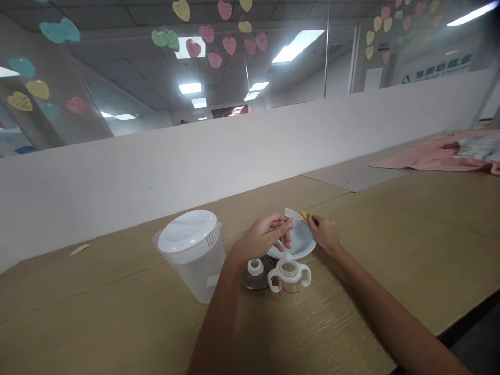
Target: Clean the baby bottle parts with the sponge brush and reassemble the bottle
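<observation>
My right hand [325, 233] is closed on a small utensil [303, 214] with a yellow handle and a pale, translucent head pointing left; I cannot tell its exact kind. My left hand [271, 233] hovers above a light blue bowl [307, 249], fingers curled and thumb against them. Whatever it pinches is hidden or too small to name. Just below stands a clear baby bottle [289, 291] with a white two-handled collar. A pale bottle teat [287, 255] shows behind its rim. Next to the bottle, partly behind my left wrist, lies a dark round lid [255, 281] with a white knob.
A translucent plastic bucket [197, 271] with a white lid stands left of my forearm. A pink cloth [429, 153] lies at the far right on a grey sheet [351, 177]. A low white wall [156, 179] with glass above closes the wooden table's [97, 323] back edge.
</observation>
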Motion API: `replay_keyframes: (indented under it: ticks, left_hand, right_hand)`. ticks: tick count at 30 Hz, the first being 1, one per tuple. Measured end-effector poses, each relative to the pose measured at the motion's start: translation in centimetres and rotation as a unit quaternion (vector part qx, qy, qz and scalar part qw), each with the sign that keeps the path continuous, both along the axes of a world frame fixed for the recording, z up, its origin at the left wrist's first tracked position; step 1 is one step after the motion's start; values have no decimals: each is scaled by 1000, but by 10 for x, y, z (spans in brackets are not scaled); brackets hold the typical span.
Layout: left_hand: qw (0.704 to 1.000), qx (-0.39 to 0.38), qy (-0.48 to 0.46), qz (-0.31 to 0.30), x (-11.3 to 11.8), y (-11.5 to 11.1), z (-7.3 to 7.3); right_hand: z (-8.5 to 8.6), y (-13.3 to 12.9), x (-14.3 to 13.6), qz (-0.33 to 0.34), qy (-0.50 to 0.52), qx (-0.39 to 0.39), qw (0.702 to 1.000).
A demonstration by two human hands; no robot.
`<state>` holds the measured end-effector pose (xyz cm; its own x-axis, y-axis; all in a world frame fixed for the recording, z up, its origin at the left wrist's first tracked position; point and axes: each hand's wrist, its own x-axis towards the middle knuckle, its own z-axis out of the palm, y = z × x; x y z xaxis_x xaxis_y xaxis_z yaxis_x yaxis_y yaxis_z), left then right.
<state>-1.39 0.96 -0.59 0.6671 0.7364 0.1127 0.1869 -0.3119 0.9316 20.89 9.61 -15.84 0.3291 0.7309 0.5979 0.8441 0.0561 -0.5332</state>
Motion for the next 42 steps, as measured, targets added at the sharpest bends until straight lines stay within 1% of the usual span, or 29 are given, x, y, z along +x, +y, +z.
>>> replay_keyframes:
  ticks: [4, 7, 10, 12, 14, 16, 18, 19, 21, 23, 25, 27, 28, 31, 33, 35, 37, 39, 41, 42]
  left_hand:
    - [999, -4, 19, -35, 2, 7, 3]
    - [997, -1, 44, -57, 3, 11, 5]
    - [994, -8, 64, -88, 3, 15, 3]
    - [988, -15, 85, -128, 4, 17, -1]
    - [978, 17, 127, -163, 3, 19, -6]
    - [968, 83, 170, -163, 1, 21, -11]
    - [962, 135, 196, -133, -5, 22, -15]
    - [961, 146, 204, -120, -8, 22, -16]
    - [956, 149, 234, -90, -18, 20, -16]
    - [942, 155, 296, -27, -28, 17, -17]
    - [907, 180, 375, 65, -37, 13, -22]
    - [865, 204, 435, 143, -42, 10, -32]
    - [851, 211, 450, 170, -42, 9, -40]
    - [829, 231, 451, 236, -36, 3, -62]
    - [820, 251, 437, 272, -27, -7, -70]
    - [810, 270, 417, 313, -18, -23, -71]
    - [800, 296, 389, 349, -11, -43, -67]
    - [796, 329, 359, 360, -7, -60, -62]
    - [798, 349, 334, 360, -6, -65, -61]
    - [796, 352, 325, 369, -7, -63, -64]
  right_hand:
    - [0, -1, 0, -6, -26, 24, 999]
    - [0, -3, 0, -6, -39, 25, 999]
    - [0, -5, 0, -7, -46, 25, 999]
    - [-1, -6, 0, -12, -50, 33, 998]
    - [-2, -6, 1, -19, -58, 43, 997]
    - [-4, -6, 1, -20, -67, 44, 997]
    - [-6, -6, 1, -14, -69, 36, 997]
    - [-6, -7, 1, -11, -68, 31, 997]
    - [-7, -7, 2, -9, -68, 21, 997]
    - [-7, -8, 3, -10, -75, 9, 997]
    - [-6, -9, 3, -14, -83, -10, 996]
    - [-4, -10, 4, -16, -81, -33, 996]
    - [-2, -11, 4, -19, -75, -44, 996]
    - [3, -13, 4, -26, -40, -56, 997]
    - [4, -14, 5, -29, -4, -52, 998]
    - [2, -14, 5, -21, 34, -51, 998]
    - [-2, -13, 5, -12, 63, -54, 997]
    - [-7, -11, 4, -11, 70, -50, 996]
    - [-11, -9, 2, -20, 53, -28, 998]
    - [-12, -8, 1, -23, 40, -9, 999]
